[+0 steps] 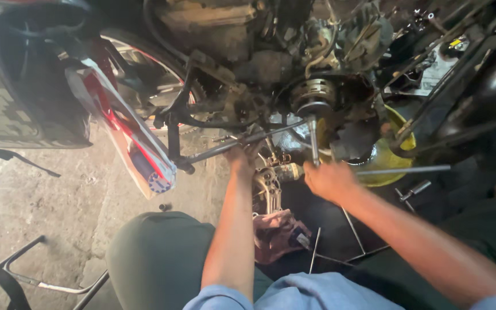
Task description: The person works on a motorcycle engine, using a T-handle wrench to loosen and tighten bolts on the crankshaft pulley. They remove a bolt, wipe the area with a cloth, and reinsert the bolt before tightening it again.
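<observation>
right hand (329, 179) is closed around the cross-handle of a long t-handle socket wrench (313, 140), whose shaft runs up to the round metal hub (313, 95) on the exposed side of the motorcycle engine (271, 51); the socket end sits on the hub's centre. left hand (242, 158) reaches up under the engine, fingers curled near a slanted steel rod (242, 142); whether it actually clamps the rod or only rests against it cannot be told, the fingertips being in shadow. side cover appears to be off already: hub and inner parts lie bare, and a yellow drain pan (394, 158) sits below and to the right of the opening, so judged that the opening-up and draining are done. judged in hand: working the centre fastener on the hub; whether it is being loosened or tightened is not readable. hub is still mounted, so its removal or final seating is left. loose metal part (268, 186) and a reddish rag (276, 232) lie on the floor between the forearms; another t-handle tool (403, 170) rests across the pan. rear wheel (144, 74) at upper left, concrete floor (35, 201) dusty.
</observation>
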`<state>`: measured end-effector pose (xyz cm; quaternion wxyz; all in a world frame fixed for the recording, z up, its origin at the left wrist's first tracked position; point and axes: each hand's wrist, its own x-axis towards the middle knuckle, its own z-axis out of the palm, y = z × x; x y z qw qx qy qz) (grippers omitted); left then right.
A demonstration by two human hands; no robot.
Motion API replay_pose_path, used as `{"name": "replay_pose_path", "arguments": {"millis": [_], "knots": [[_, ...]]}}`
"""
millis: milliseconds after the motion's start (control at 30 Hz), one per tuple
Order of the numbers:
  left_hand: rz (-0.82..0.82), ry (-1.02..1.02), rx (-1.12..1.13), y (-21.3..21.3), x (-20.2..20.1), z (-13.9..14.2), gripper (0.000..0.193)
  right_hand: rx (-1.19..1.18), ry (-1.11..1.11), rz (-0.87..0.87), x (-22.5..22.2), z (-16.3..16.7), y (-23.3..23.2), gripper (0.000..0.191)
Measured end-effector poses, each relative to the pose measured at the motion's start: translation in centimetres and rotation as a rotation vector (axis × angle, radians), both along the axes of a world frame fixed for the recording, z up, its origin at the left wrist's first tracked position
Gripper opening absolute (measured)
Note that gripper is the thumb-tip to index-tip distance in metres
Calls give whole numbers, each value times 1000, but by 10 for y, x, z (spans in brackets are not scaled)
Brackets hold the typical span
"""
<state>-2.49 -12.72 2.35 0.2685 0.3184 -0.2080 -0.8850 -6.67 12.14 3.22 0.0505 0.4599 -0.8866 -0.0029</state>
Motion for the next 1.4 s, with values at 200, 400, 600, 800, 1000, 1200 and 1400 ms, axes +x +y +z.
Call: {"name": "replay_pose_path", "arguments": {"millis": [200, 400, 600, 800, 1000, 1200, 1400], "knots": [[-63, 111, 89, -17, 8, -29, 41, 65, -147, 104, 66, -46, 44, 23], [-36, 123, 99, -47, 53, -65, 33, 355, -353, -16, 90, -98, 68, 25], [20, -185, 55, -61, 98, -89, 44, 350, -494, -113, 81, -114, 84, 27], [45, -652, -411, -53, 83, -97, 89, 348, -502, -183, 64, -120, 92, 29], [-38, -561, -1697, -6, 32, -63, 42, 299, -523, -200, 68, -136, 93, 31], [-23, -150, -1999, 71, -34, -16, 47, 400, -520, -125, 65, -130, 77, 63], [-153, -420, -1747, 86, -79, -18, 65, 384, -697, -174, 60, -107, 60, 67]]}}
